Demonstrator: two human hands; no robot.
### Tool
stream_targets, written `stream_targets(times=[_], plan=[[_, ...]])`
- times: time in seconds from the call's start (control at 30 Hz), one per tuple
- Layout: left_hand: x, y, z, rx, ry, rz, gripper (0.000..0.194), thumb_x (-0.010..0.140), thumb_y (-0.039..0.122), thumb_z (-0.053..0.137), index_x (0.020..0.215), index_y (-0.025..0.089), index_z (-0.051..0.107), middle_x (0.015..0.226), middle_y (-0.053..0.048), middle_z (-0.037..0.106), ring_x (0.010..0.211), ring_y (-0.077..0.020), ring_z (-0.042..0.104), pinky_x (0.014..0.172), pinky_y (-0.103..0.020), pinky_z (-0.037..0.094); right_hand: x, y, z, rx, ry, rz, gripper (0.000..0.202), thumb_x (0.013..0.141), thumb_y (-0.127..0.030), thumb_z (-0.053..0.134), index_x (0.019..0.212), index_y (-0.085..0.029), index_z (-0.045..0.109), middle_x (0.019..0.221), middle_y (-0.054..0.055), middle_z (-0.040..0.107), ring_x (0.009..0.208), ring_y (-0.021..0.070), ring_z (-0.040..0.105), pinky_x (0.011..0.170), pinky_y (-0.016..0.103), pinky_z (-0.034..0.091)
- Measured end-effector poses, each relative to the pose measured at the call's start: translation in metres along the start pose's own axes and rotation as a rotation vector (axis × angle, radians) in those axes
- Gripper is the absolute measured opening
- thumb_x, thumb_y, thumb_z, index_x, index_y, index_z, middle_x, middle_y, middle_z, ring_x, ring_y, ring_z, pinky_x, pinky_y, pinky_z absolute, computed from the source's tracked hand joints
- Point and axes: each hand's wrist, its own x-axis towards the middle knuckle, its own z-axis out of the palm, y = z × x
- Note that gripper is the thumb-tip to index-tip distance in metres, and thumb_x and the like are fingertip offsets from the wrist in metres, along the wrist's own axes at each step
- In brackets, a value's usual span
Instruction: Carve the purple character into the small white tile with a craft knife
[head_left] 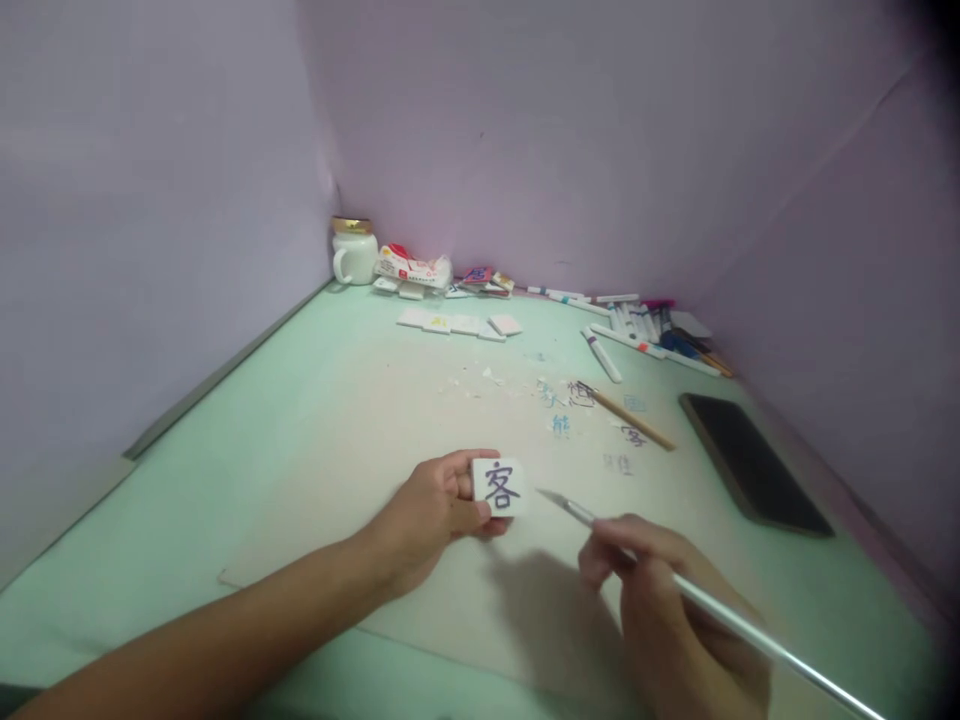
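My left hand [442, 505] grips a white square block [512, 480] between thumb and fingers, its face tilted toward me. A Chinese character is drawn on that face in dark purple. In my right hand [660, 590] is a craft knife [750, 627] with a silver handle, held like a pen. Its blade points left, a little apart from the block's right edge. Both hands are above a pale board [360, 460], and the right one casts a shadow on it.
Characters [561, 426], white shavings [491, 376] and a wooden stick [634, 418] are on the board. A black phone [750, 460] lies at the right. White blocks [450, 324], several markers [634, 325], a plastic packet [414, 268] and a white mug [356, 258] are along the back, by the walls.
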Motion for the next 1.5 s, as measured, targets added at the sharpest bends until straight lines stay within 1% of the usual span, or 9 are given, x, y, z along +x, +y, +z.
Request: stream_targets(times=[0.13,0.3,0.47,0.57,0.67,0.73,0.87,0.97,1.5], plan=[[0.001,0.001,0.001,0.027,0.004,-0.027,0.040,0.065,0.006,0.070,0.104,0.010,0.062,0.093,-0.009,0.070,0.087,-0.0203,0.066,0.085,-0.036,0.050,-0.009,0.004,-0.005,0.019,-0.045,-0.101,0.024,0.091,-0.041,0.056,0.082,-0.027,0.072,0.062,0.002,0.057,0.057,0.0163,0.050,0.051,0.028,0.037],[0.002,0.002,0.001,0.053,-0.020,-0.033,0.034,0.064,0.004,0.067,0.097,0.009,0.063,0.085,-0.008,0.072,0.082,-0.0183,0.067,0.082,-0.032,0.051,-0.008,0.005,-0.006,-0.119,-0.069,-0.078,0.039,0.091,-0.052,0.049,0.082,-0.026,0.076,0.070,0.006,0.061,0.065,0.0199,0.055,0.056,0.030,0.041],[0.002,0.002,0.002,0.055,-0.051,-0.033,0.036,0.061,0.005,0.068,0.097,0.009,0.064,0.080,-0.006,0.071,0.070,-0.0141,0.066,0.075,-0.028,0.051,-0.010,0.000,-0.005,-0.373,0.009,0.100,0.025,0.085,-0.049,0.060,0.082,-0.028,0.073,0.070,0.003,0.065,0.065,0.0201,0.059,0.055,0.028,0.044],[0.001,0.003,0.004,0.055,-0.041,-0.043,0.039,0.059,0.003,0.067,0.097,0.008,0.064,0.077,-0.005,0.070,0.069,-0.0132,0.065,0.074,-0.027,0.051,-0.010,-0.003,-0.006,-0.458,-0.051,0.135,0.015,0.080,-0.041,0.065,0.077,-0.026,0.069,0.065,0.003,0.066,0.054,0.0185,0.058,0.047,0.027,0.043],[0.001,0.003,0.004,0.072,-0.049,-0.040,0.039,0.059,0.004,0.067,0.098,0.008,0.064,0.077,-0.005,0.070,0.070,-0.0131,0.064,0.075,-0.028,0.051,-0.009,-0.004,-0.007,-0.439,-0.115,0.059,0.012,0.081,-0.032,0.064,0.071,-0.026,0.065,0.057,0.001,0.062,0.043,0.0142,0.051,0.039,0.025,0.039],[0.002,0.002,0.003,0.079,-0.054,-0.034,0.039,0.059,0.005,0.067,0.098,0.008,0.065,0.079,-0.006,0.070,0.072,-0.0132,0.064,0.076,-0.028,0.051,-0.008,-0.002,-0.005,-0.401,-0.093,0.000,0.013,0.082,-0.030,0.064,0.070,-0.026,0.066,0.056,0.000,0.061,0.041,0.0125,0.049,0.038,0.024,0.036],[0.002,0.001,0.003,0.089,-0.070,-0.024,0.040,0.057,0.007,0.068,0.097,0.008,0.065,0.078,-0.005,0.070,0.070,-0.0128,0.063,0.075,-0.028,0.052,-0.008,0.004,0.000,-0.305,-0.046,-0.101,0.013,0.086,-0.025,0.059,0.076,-0.025,0.068,0.061,0.000,0.060,0.046,0.0122,0.048,0.040,0.024,0.035],[0.002,0.002,0.004,0.101,-0.055,-0.026,0.040,0.056,0.006,0.067,0.096,0.008,0.065,0.076,-0.005,0.070,0.069,-0.0125,0.063,0.072,-0.026,0.052,-0.008,0.006,0.002,-0.265,-0.070,-0.150,0.012,0.087,-0.021,0.057,0.081,-0.026,0.067,0.067,-0.001,0.061,0.052,0.0124,0.052,0.044,0.023,0.037],[0.001,0.002,0.005,0.172,-0.050,-0.031,0.035,0.058,0.008,0.066,0.094,0.010,0.065,0.068,0.000,0.064,0.072,-0.0149,0.066,0.074,-0.026,0.054,-0.006,0.010,0.003,-0.309,-0.105,-0.152,0.011,0.087,-0.022,0.059,0.083,-0.028,0.067,0.069,-0.003,0.063,0.055,0.0102,0.053,0.047,0.021,0.038]])
